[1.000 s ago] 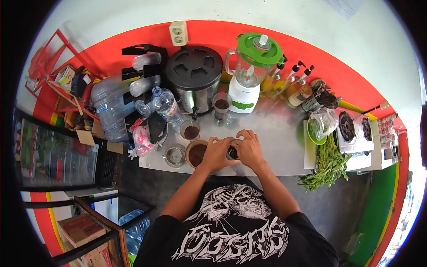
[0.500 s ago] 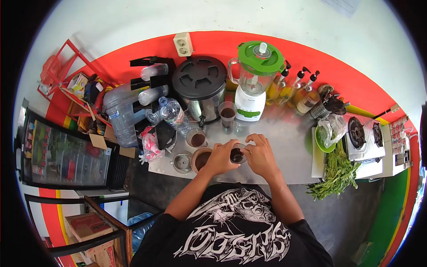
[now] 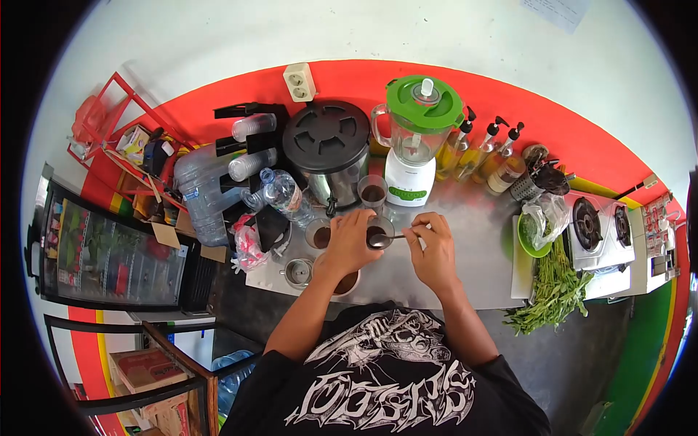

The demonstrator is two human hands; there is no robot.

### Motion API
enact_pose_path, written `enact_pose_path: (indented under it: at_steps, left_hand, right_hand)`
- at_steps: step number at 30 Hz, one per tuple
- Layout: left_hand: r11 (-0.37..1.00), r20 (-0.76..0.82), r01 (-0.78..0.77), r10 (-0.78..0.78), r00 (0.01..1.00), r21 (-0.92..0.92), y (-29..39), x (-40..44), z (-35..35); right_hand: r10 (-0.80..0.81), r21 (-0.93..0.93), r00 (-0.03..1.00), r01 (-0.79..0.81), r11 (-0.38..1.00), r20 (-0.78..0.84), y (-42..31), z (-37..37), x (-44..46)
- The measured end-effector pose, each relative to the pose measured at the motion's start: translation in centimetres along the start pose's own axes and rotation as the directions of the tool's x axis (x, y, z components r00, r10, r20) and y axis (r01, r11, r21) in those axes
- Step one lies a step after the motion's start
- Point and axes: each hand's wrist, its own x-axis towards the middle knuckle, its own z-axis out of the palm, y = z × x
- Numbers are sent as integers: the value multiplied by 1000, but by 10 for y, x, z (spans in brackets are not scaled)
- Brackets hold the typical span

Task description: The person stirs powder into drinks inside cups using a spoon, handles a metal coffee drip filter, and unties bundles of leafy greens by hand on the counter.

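My left hand (image 3: 345, 243) is closed around a clear cup (image 3: 375, 229) of dark drink, partly hidden by my fingers. In my right hand (image 3: 435, 254), a metal spoon (image 3: 395, 237) is pinched by its handle, its bowl over the near rim of that cup. Just behind stands another clear cup (image 3: 373, 193) with dark contents. A third cup (image 3: 318, 234) of dark liquid sits left of my left hand. Below my left wrist, a bowl of something brown (image 3: 346, 283) shows only in part. Beside it is a round metal container (image 3: 297, 272).
At the back of the steel counter (image 3: 472, 265) stand a lidded metal urn (image 3: 325, 138), a blender with a green lid (image 3: 414, 145) and several pump bottles (image 3: 476, 156). Plastic bottles crowd the left. To the right lie leafy greens (image 3: 550, 291), a green bowl (image 3: 534, 243) and a stove (image 3: 598, 225).
The cup in my left hand has moved up and left, towards the cup behind. My right hand has drawn away to the right, and the spoon now shows clearly.
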Motion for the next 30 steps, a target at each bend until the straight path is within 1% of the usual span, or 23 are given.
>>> enact_pose_path:
  at_steps: [1, 2, 3, 4, 5, 6, 7, 8, 9, 10, 12, 13, 15, 17, 21, 24, 26, 30]
  left_hand:
    - [1000, -13, 22, -22, 1000, 5, -3, 2, -1]
    - [1000, -10, 13, -13, 1000, 16, -5, 3, -2]
    - [998, -49, 37, -34, 998, 58, -7, 4, -3]
    - [994, -84, 54, -46, 995, 99, -8, 6, -4]
    - [993, -64, 28, -21, 998, 113, -11, 9, -4]
    - [991, -80, 58, -49, 996, 118, -14, 11, -4]
    - [989, -97, 91, -80, 992, 120, -16, 12, -4]
    - [989, -80, 71, -61, 995, 128, -18, 13, -4]
    - [985, -109, 111, -96, 989, 133, -19, 15, -4]
    - [979, -145, 157, -137, 980, 134, -20, 16, -5]
    - [974, -139, 175, -155, 978, 145, -25, 21, -7]
    - [968, -139, 186, -163, 977, 171, -30, 23, -7]
    - [960, -138, 199, -173, 975, 199, -35, 25, -7]
    - [943, -152, 202, -166, 974, 265, -37, 26, -9]
    - [933, -155, 236, -200, 967, 271, -47, 31, -6]
    - [934, -128, 257, -231, 964, 248, -56, 31, -3]
    - [923, -145, 308, -280, 949, 232, -60, 30, 0]
    - [912, -141, 342, -317, 938, 226, -53, 31, -3]
  right_hand:
    - [-1, 5, 1000, 1, 1000, -8, 4, 4, 1]
    - [148, 110, 988, -142, 984, -50, 7, 9, 1]
    - [301, 221, 950, -277, 935, -81, 12, 15, 1]
    - [314, 229, 944, -284, 931, -105, 18, 20, 1]
    - [413, 275, 903, -371, 887, -115, 26, 26, 0]
    - [510, 321, 852, -453, 832, -119, 34, 30, -3]
    - [528, 329, 838, -463, 823, -140, 41, 36, -5]
    - [643, 385, 753, -557, 736, -140, 47, 43, -6]
    - [741, 438, 660, -633, 639, -127, 48, 43, -4]
    - [742, 440, 657, -631, 638, -134, 49, 40, -3]
    - [872, 632, 489, -677, 378, 2, 50, 34, 0]
    - [870, 632, 492, -676, 379, 4, 52, 31, 0]
    - [889, 687, 453, -669, 284, 73, 62, 25, -5]
    - [891, 691, 448, -668, 276, 77, 69, 22, -8]
    - [896, 715, 437, -652, 252, 82, 75, 16, -12]
    - [896, 731, 439, -633, 254, 69, 75, 12, -13]
    - [897, 733, 438, -631, 255, 65, 78, 12, -15]
    - [898, 735, 434, -632, 246, 72, 79, 13, -16]
